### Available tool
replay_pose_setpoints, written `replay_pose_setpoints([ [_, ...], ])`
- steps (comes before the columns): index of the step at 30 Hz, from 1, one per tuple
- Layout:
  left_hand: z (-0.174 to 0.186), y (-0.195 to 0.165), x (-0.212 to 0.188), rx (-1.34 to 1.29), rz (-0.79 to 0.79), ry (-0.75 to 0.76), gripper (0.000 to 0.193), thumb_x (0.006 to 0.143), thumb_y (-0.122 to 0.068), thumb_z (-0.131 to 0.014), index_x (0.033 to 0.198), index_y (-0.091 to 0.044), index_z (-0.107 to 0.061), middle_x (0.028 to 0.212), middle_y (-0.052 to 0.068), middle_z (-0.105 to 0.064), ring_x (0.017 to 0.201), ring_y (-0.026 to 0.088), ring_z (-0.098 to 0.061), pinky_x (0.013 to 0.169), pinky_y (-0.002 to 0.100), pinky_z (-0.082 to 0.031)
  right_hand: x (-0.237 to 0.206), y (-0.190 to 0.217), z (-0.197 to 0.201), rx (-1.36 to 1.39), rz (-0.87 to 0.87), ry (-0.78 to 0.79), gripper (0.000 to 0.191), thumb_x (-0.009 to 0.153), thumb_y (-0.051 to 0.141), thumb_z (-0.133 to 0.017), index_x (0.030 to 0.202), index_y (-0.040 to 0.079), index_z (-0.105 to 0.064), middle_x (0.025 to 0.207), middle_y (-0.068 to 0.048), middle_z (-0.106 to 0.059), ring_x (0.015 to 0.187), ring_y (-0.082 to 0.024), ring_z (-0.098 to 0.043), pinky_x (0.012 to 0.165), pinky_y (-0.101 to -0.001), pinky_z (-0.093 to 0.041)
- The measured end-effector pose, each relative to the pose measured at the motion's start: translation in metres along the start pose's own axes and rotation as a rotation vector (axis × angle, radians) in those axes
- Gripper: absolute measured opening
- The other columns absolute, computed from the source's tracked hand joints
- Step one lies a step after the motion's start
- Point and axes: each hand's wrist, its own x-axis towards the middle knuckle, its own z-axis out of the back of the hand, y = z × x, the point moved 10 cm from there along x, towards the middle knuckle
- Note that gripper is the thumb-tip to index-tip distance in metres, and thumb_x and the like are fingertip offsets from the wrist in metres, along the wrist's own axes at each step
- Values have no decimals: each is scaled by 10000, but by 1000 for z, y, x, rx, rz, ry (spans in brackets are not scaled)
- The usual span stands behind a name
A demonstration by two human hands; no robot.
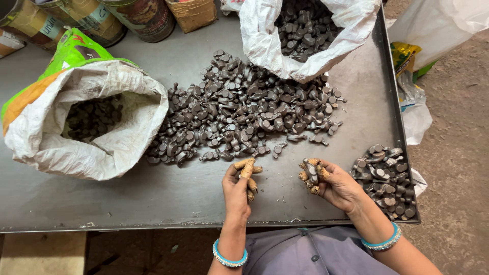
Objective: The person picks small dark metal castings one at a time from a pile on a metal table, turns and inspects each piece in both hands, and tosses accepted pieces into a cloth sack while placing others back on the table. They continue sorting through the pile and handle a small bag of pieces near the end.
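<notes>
A big heap of small dark metal parts [244,109] lies in the middle of a grey metal table [153,196]. My left hand [238,184] hovers just below the heap, its taped fingertips pinched together; whether it holds a part I cannot tell. My right hand [328,182] is curled around a small dark metal part [311,173], fingertips also taped. Right of that hand sits a smaller pile of the same parts [386,175] at the table's corner.
An open white sack [109,145] with parts inside lies at the left. A second white sack [265,43] full of parts stands at the back. Tins [145,18] line the far edge. Plastic bags [415,109] lie on the floor at the right.
</notes>
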Motion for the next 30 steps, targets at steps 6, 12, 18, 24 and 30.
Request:
replay_pose_setpoints([
  [6,-11,20,-2,63,61,91,233,976,-211,-654,1113,-34,-720,832,97,-764,451,46,-509,358,199,-328,0,5,-9,-67,8,41,516,865,191,-757,1306,-34,-611,1154,-197,-742,1029,-261,-706,878,-380,-586],
  [12,-36,70,-20,-87,300,113,374,994,-383,-589,1130,-50,-689,803,53,-707,615,107,-679,511,271,-539,-1,18,-56,-523,212,45,319,973,105,-707,1243,-64,-688,1086,-151,-735,924,-201,-695,804,-358,-584],
  [18,-39,63,-19,-163,359,193,381,997,-396,-643,1030,-21,-703,762,68,-724,573,148,-676,466,262,-507,0,55,-134,-1692,614,-317,372,859,49,-756,1216,155,-753,986,-81,-710,926,-258,-626,815,-357,-534],
  [24,-7,19,-12,75,150,110,283,933,-226,-752,1020,43,-761,821,76,-765,617,137,-705,470,234,-488,31,39,-175,-1983,895,-101,463,692,-66,-706,1140,40,-659,1026,-125,-687,1046,-362,-600,891,-466,-485],
  [30,-18,-6,-27,232,-1,93,324,777,-83,-834,1079,-27,-732,857,43,-732,642,104,-704,473,225,-508,43,50,-96,-970,516,-133,230,927,-39,-674,1154,-2,-663,1103,-130,-726,967,-231,-699,866,-362,-588],
])
